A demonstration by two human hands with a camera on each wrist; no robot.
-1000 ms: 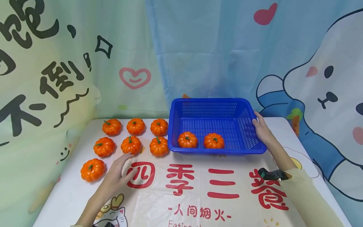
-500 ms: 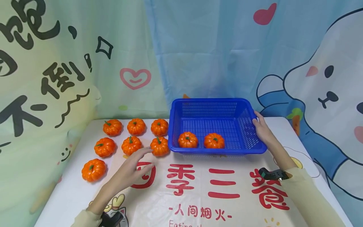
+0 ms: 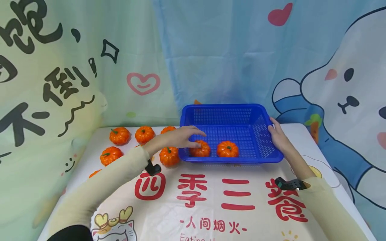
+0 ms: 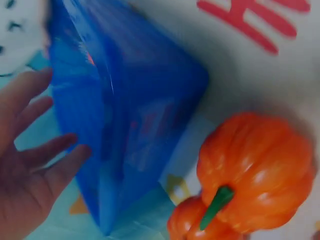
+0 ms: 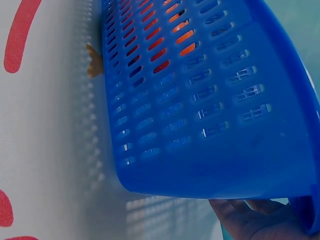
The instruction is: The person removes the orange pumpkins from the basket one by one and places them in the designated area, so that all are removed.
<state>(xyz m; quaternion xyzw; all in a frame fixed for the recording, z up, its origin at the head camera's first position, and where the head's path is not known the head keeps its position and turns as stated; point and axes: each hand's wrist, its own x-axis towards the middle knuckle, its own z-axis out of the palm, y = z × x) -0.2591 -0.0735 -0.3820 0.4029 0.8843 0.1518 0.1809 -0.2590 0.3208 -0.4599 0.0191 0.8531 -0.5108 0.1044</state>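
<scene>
A blue plastic basket (image 3: 247,134) with slotted walls stands at the back of the table. Two orange toy pumpkins lie inside: a left one (image 3: 202,150) and a right one (image 3: 228,149). My left hand (image 3: 184,136) reaches over the basket's left rim, fingers spread, above the left pumpkin and partly covering it. The left wrist view shows that hand (image 4: 30,150) with nothing between its fingers; I cannot tell whether it touches the pumpkin. My right hand (image 3: 278,136) holds the basket's right rim, and its fingers (image 5: 245,212) show by the wall in the right wrist view.
Several more pumpkins stand left of the basket, among them a near one (image 3: 169,156), a back one (image 3: 144,135) and an outer one (image 3: 111,155). My left sleeve (image 3: 120,177) hides some. A printed cloth (image 3: 211,187) covers the table's front; a curtain (image 3: 211,67) hangs behind.
My left hand has moved right and away from me, from in front of the pumpkins to over the basket's left side. The right hand and the basket have stayed in place.
</scene>
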